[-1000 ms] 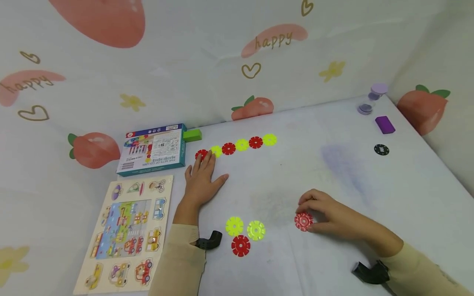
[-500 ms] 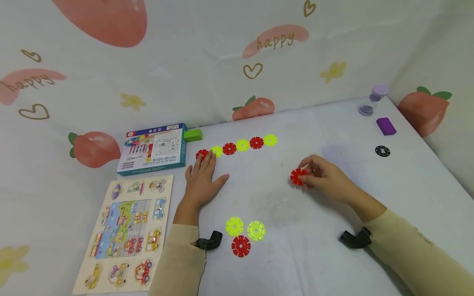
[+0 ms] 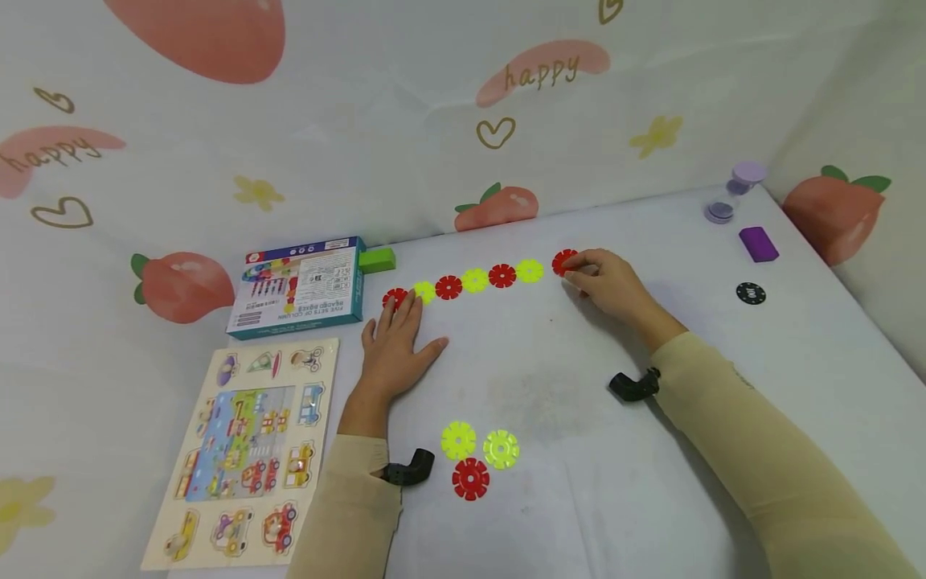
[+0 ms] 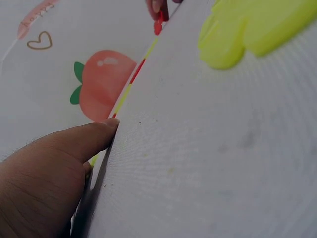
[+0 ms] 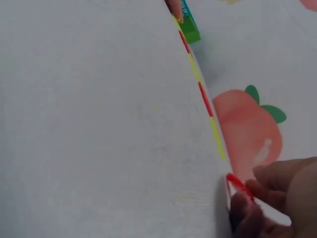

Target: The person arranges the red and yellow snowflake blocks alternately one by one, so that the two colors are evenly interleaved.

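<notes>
My right hand [image 3: 604, 281] pinches a red notched interlocking disc [image 3: 562, 261] between thumb and fingers, at the right end of a row of alternating red and yellow discs. In the right wrist view this red disc [image 5: 239, 185] is tilted, one edge close to the tabletop. Beside it in the row lies a yellow disc [image 3: 530, 271], a small gap away. My left hand [image 3: 394, 350] lies spread on the table, its fingertips over the row's left end, partly covering a red disc [image 3: 394, 298] and a yellow disc [image 3: 425, 291].
Two yellow discs [image 3: 459, 441] and a red disc [image 3: 471, 479] lie near the front. At left are a boxed toy [image 3: 297, 289], a green block [image 3: 378, 260] and a wooden puzzle board [image 3: 318, 426]. An hourglass [image 3: 734, 193], purple block [image 3: 758, 244] and black chip [image 3: 751, 293] sit at right.
My right hand has picked up the red disc from the front right of the table and carried it up and back to the row's right end. The left hand has stayed in place.
</notes>
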The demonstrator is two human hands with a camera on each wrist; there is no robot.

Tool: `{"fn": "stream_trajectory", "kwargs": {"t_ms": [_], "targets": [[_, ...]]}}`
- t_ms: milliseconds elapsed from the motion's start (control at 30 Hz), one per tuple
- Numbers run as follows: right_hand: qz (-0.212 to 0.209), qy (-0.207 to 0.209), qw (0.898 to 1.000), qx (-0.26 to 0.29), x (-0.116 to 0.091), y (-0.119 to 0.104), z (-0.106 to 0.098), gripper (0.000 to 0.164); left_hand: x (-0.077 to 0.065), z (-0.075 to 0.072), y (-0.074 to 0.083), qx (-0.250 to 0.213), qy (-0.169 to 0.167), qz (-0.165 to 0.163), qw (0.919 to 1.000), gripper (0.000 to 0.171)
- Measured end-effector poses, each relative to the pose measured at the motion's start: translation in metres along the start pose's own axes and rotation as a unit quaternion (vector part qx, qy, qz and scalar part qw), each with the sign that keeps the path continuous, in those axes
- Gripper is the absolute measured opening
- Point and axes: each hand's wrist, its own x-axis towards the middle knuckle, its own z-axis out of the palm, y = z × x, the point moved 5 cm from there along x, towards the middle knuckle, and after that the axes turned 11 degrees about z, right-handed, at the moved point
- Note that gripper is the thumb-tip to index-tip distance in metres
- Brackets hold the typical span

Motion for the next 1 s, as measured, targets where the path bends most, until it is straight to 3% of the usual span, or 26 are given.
{"fn": "stream_trajectory", "kwargs": {"t_ms": [100, 167, 267, 367, 667, 1000], "targets": [[-0.047, 0.036, 0.996, -0.069, -0.003, -0.003, -0.002, 0.031, 0.000, 0.000, 0.000, 0.002, 0.001, 0.000, 1.0000, 0.090], [-0.083, 0.047, 0.986, -0.138, -0.006, -0.005, -0.001, 0.036, 0.000, 0.000, 0.000, 0.003, 0.001, 0.001, 1.0000, 0.090], [-0.120, 0.022, 0.964, -0.234, -0.011, -0.005, 0.004, 0.049, 0.001, 0.000, 0.000, 0.004, 0.000, 0.001, 1.0000, 0.090], [-0.129, -0.015, 0.949, -0.288, -0.014, -0.004, 0.009, 0.059, 0.000, 0.000, 0.000, 0.002, -0.004, -0.001, 1.0000, 0.090], [-0.111, -0.052, 0.934, -0.336, -0.019, -0.009, 0.019, 0.071, -0.001, -0.002, 0.002, 0.004, 0.000, 0.001, 1.0000, 0.089], [-0.108, -0.043, 0.929, -0.352, -0.024, -0.013, 0.027, 0.084, -0.001, -0.002, 0.002, 0.002, 0.000, 0.001, 1.0000, 0.088]]}}
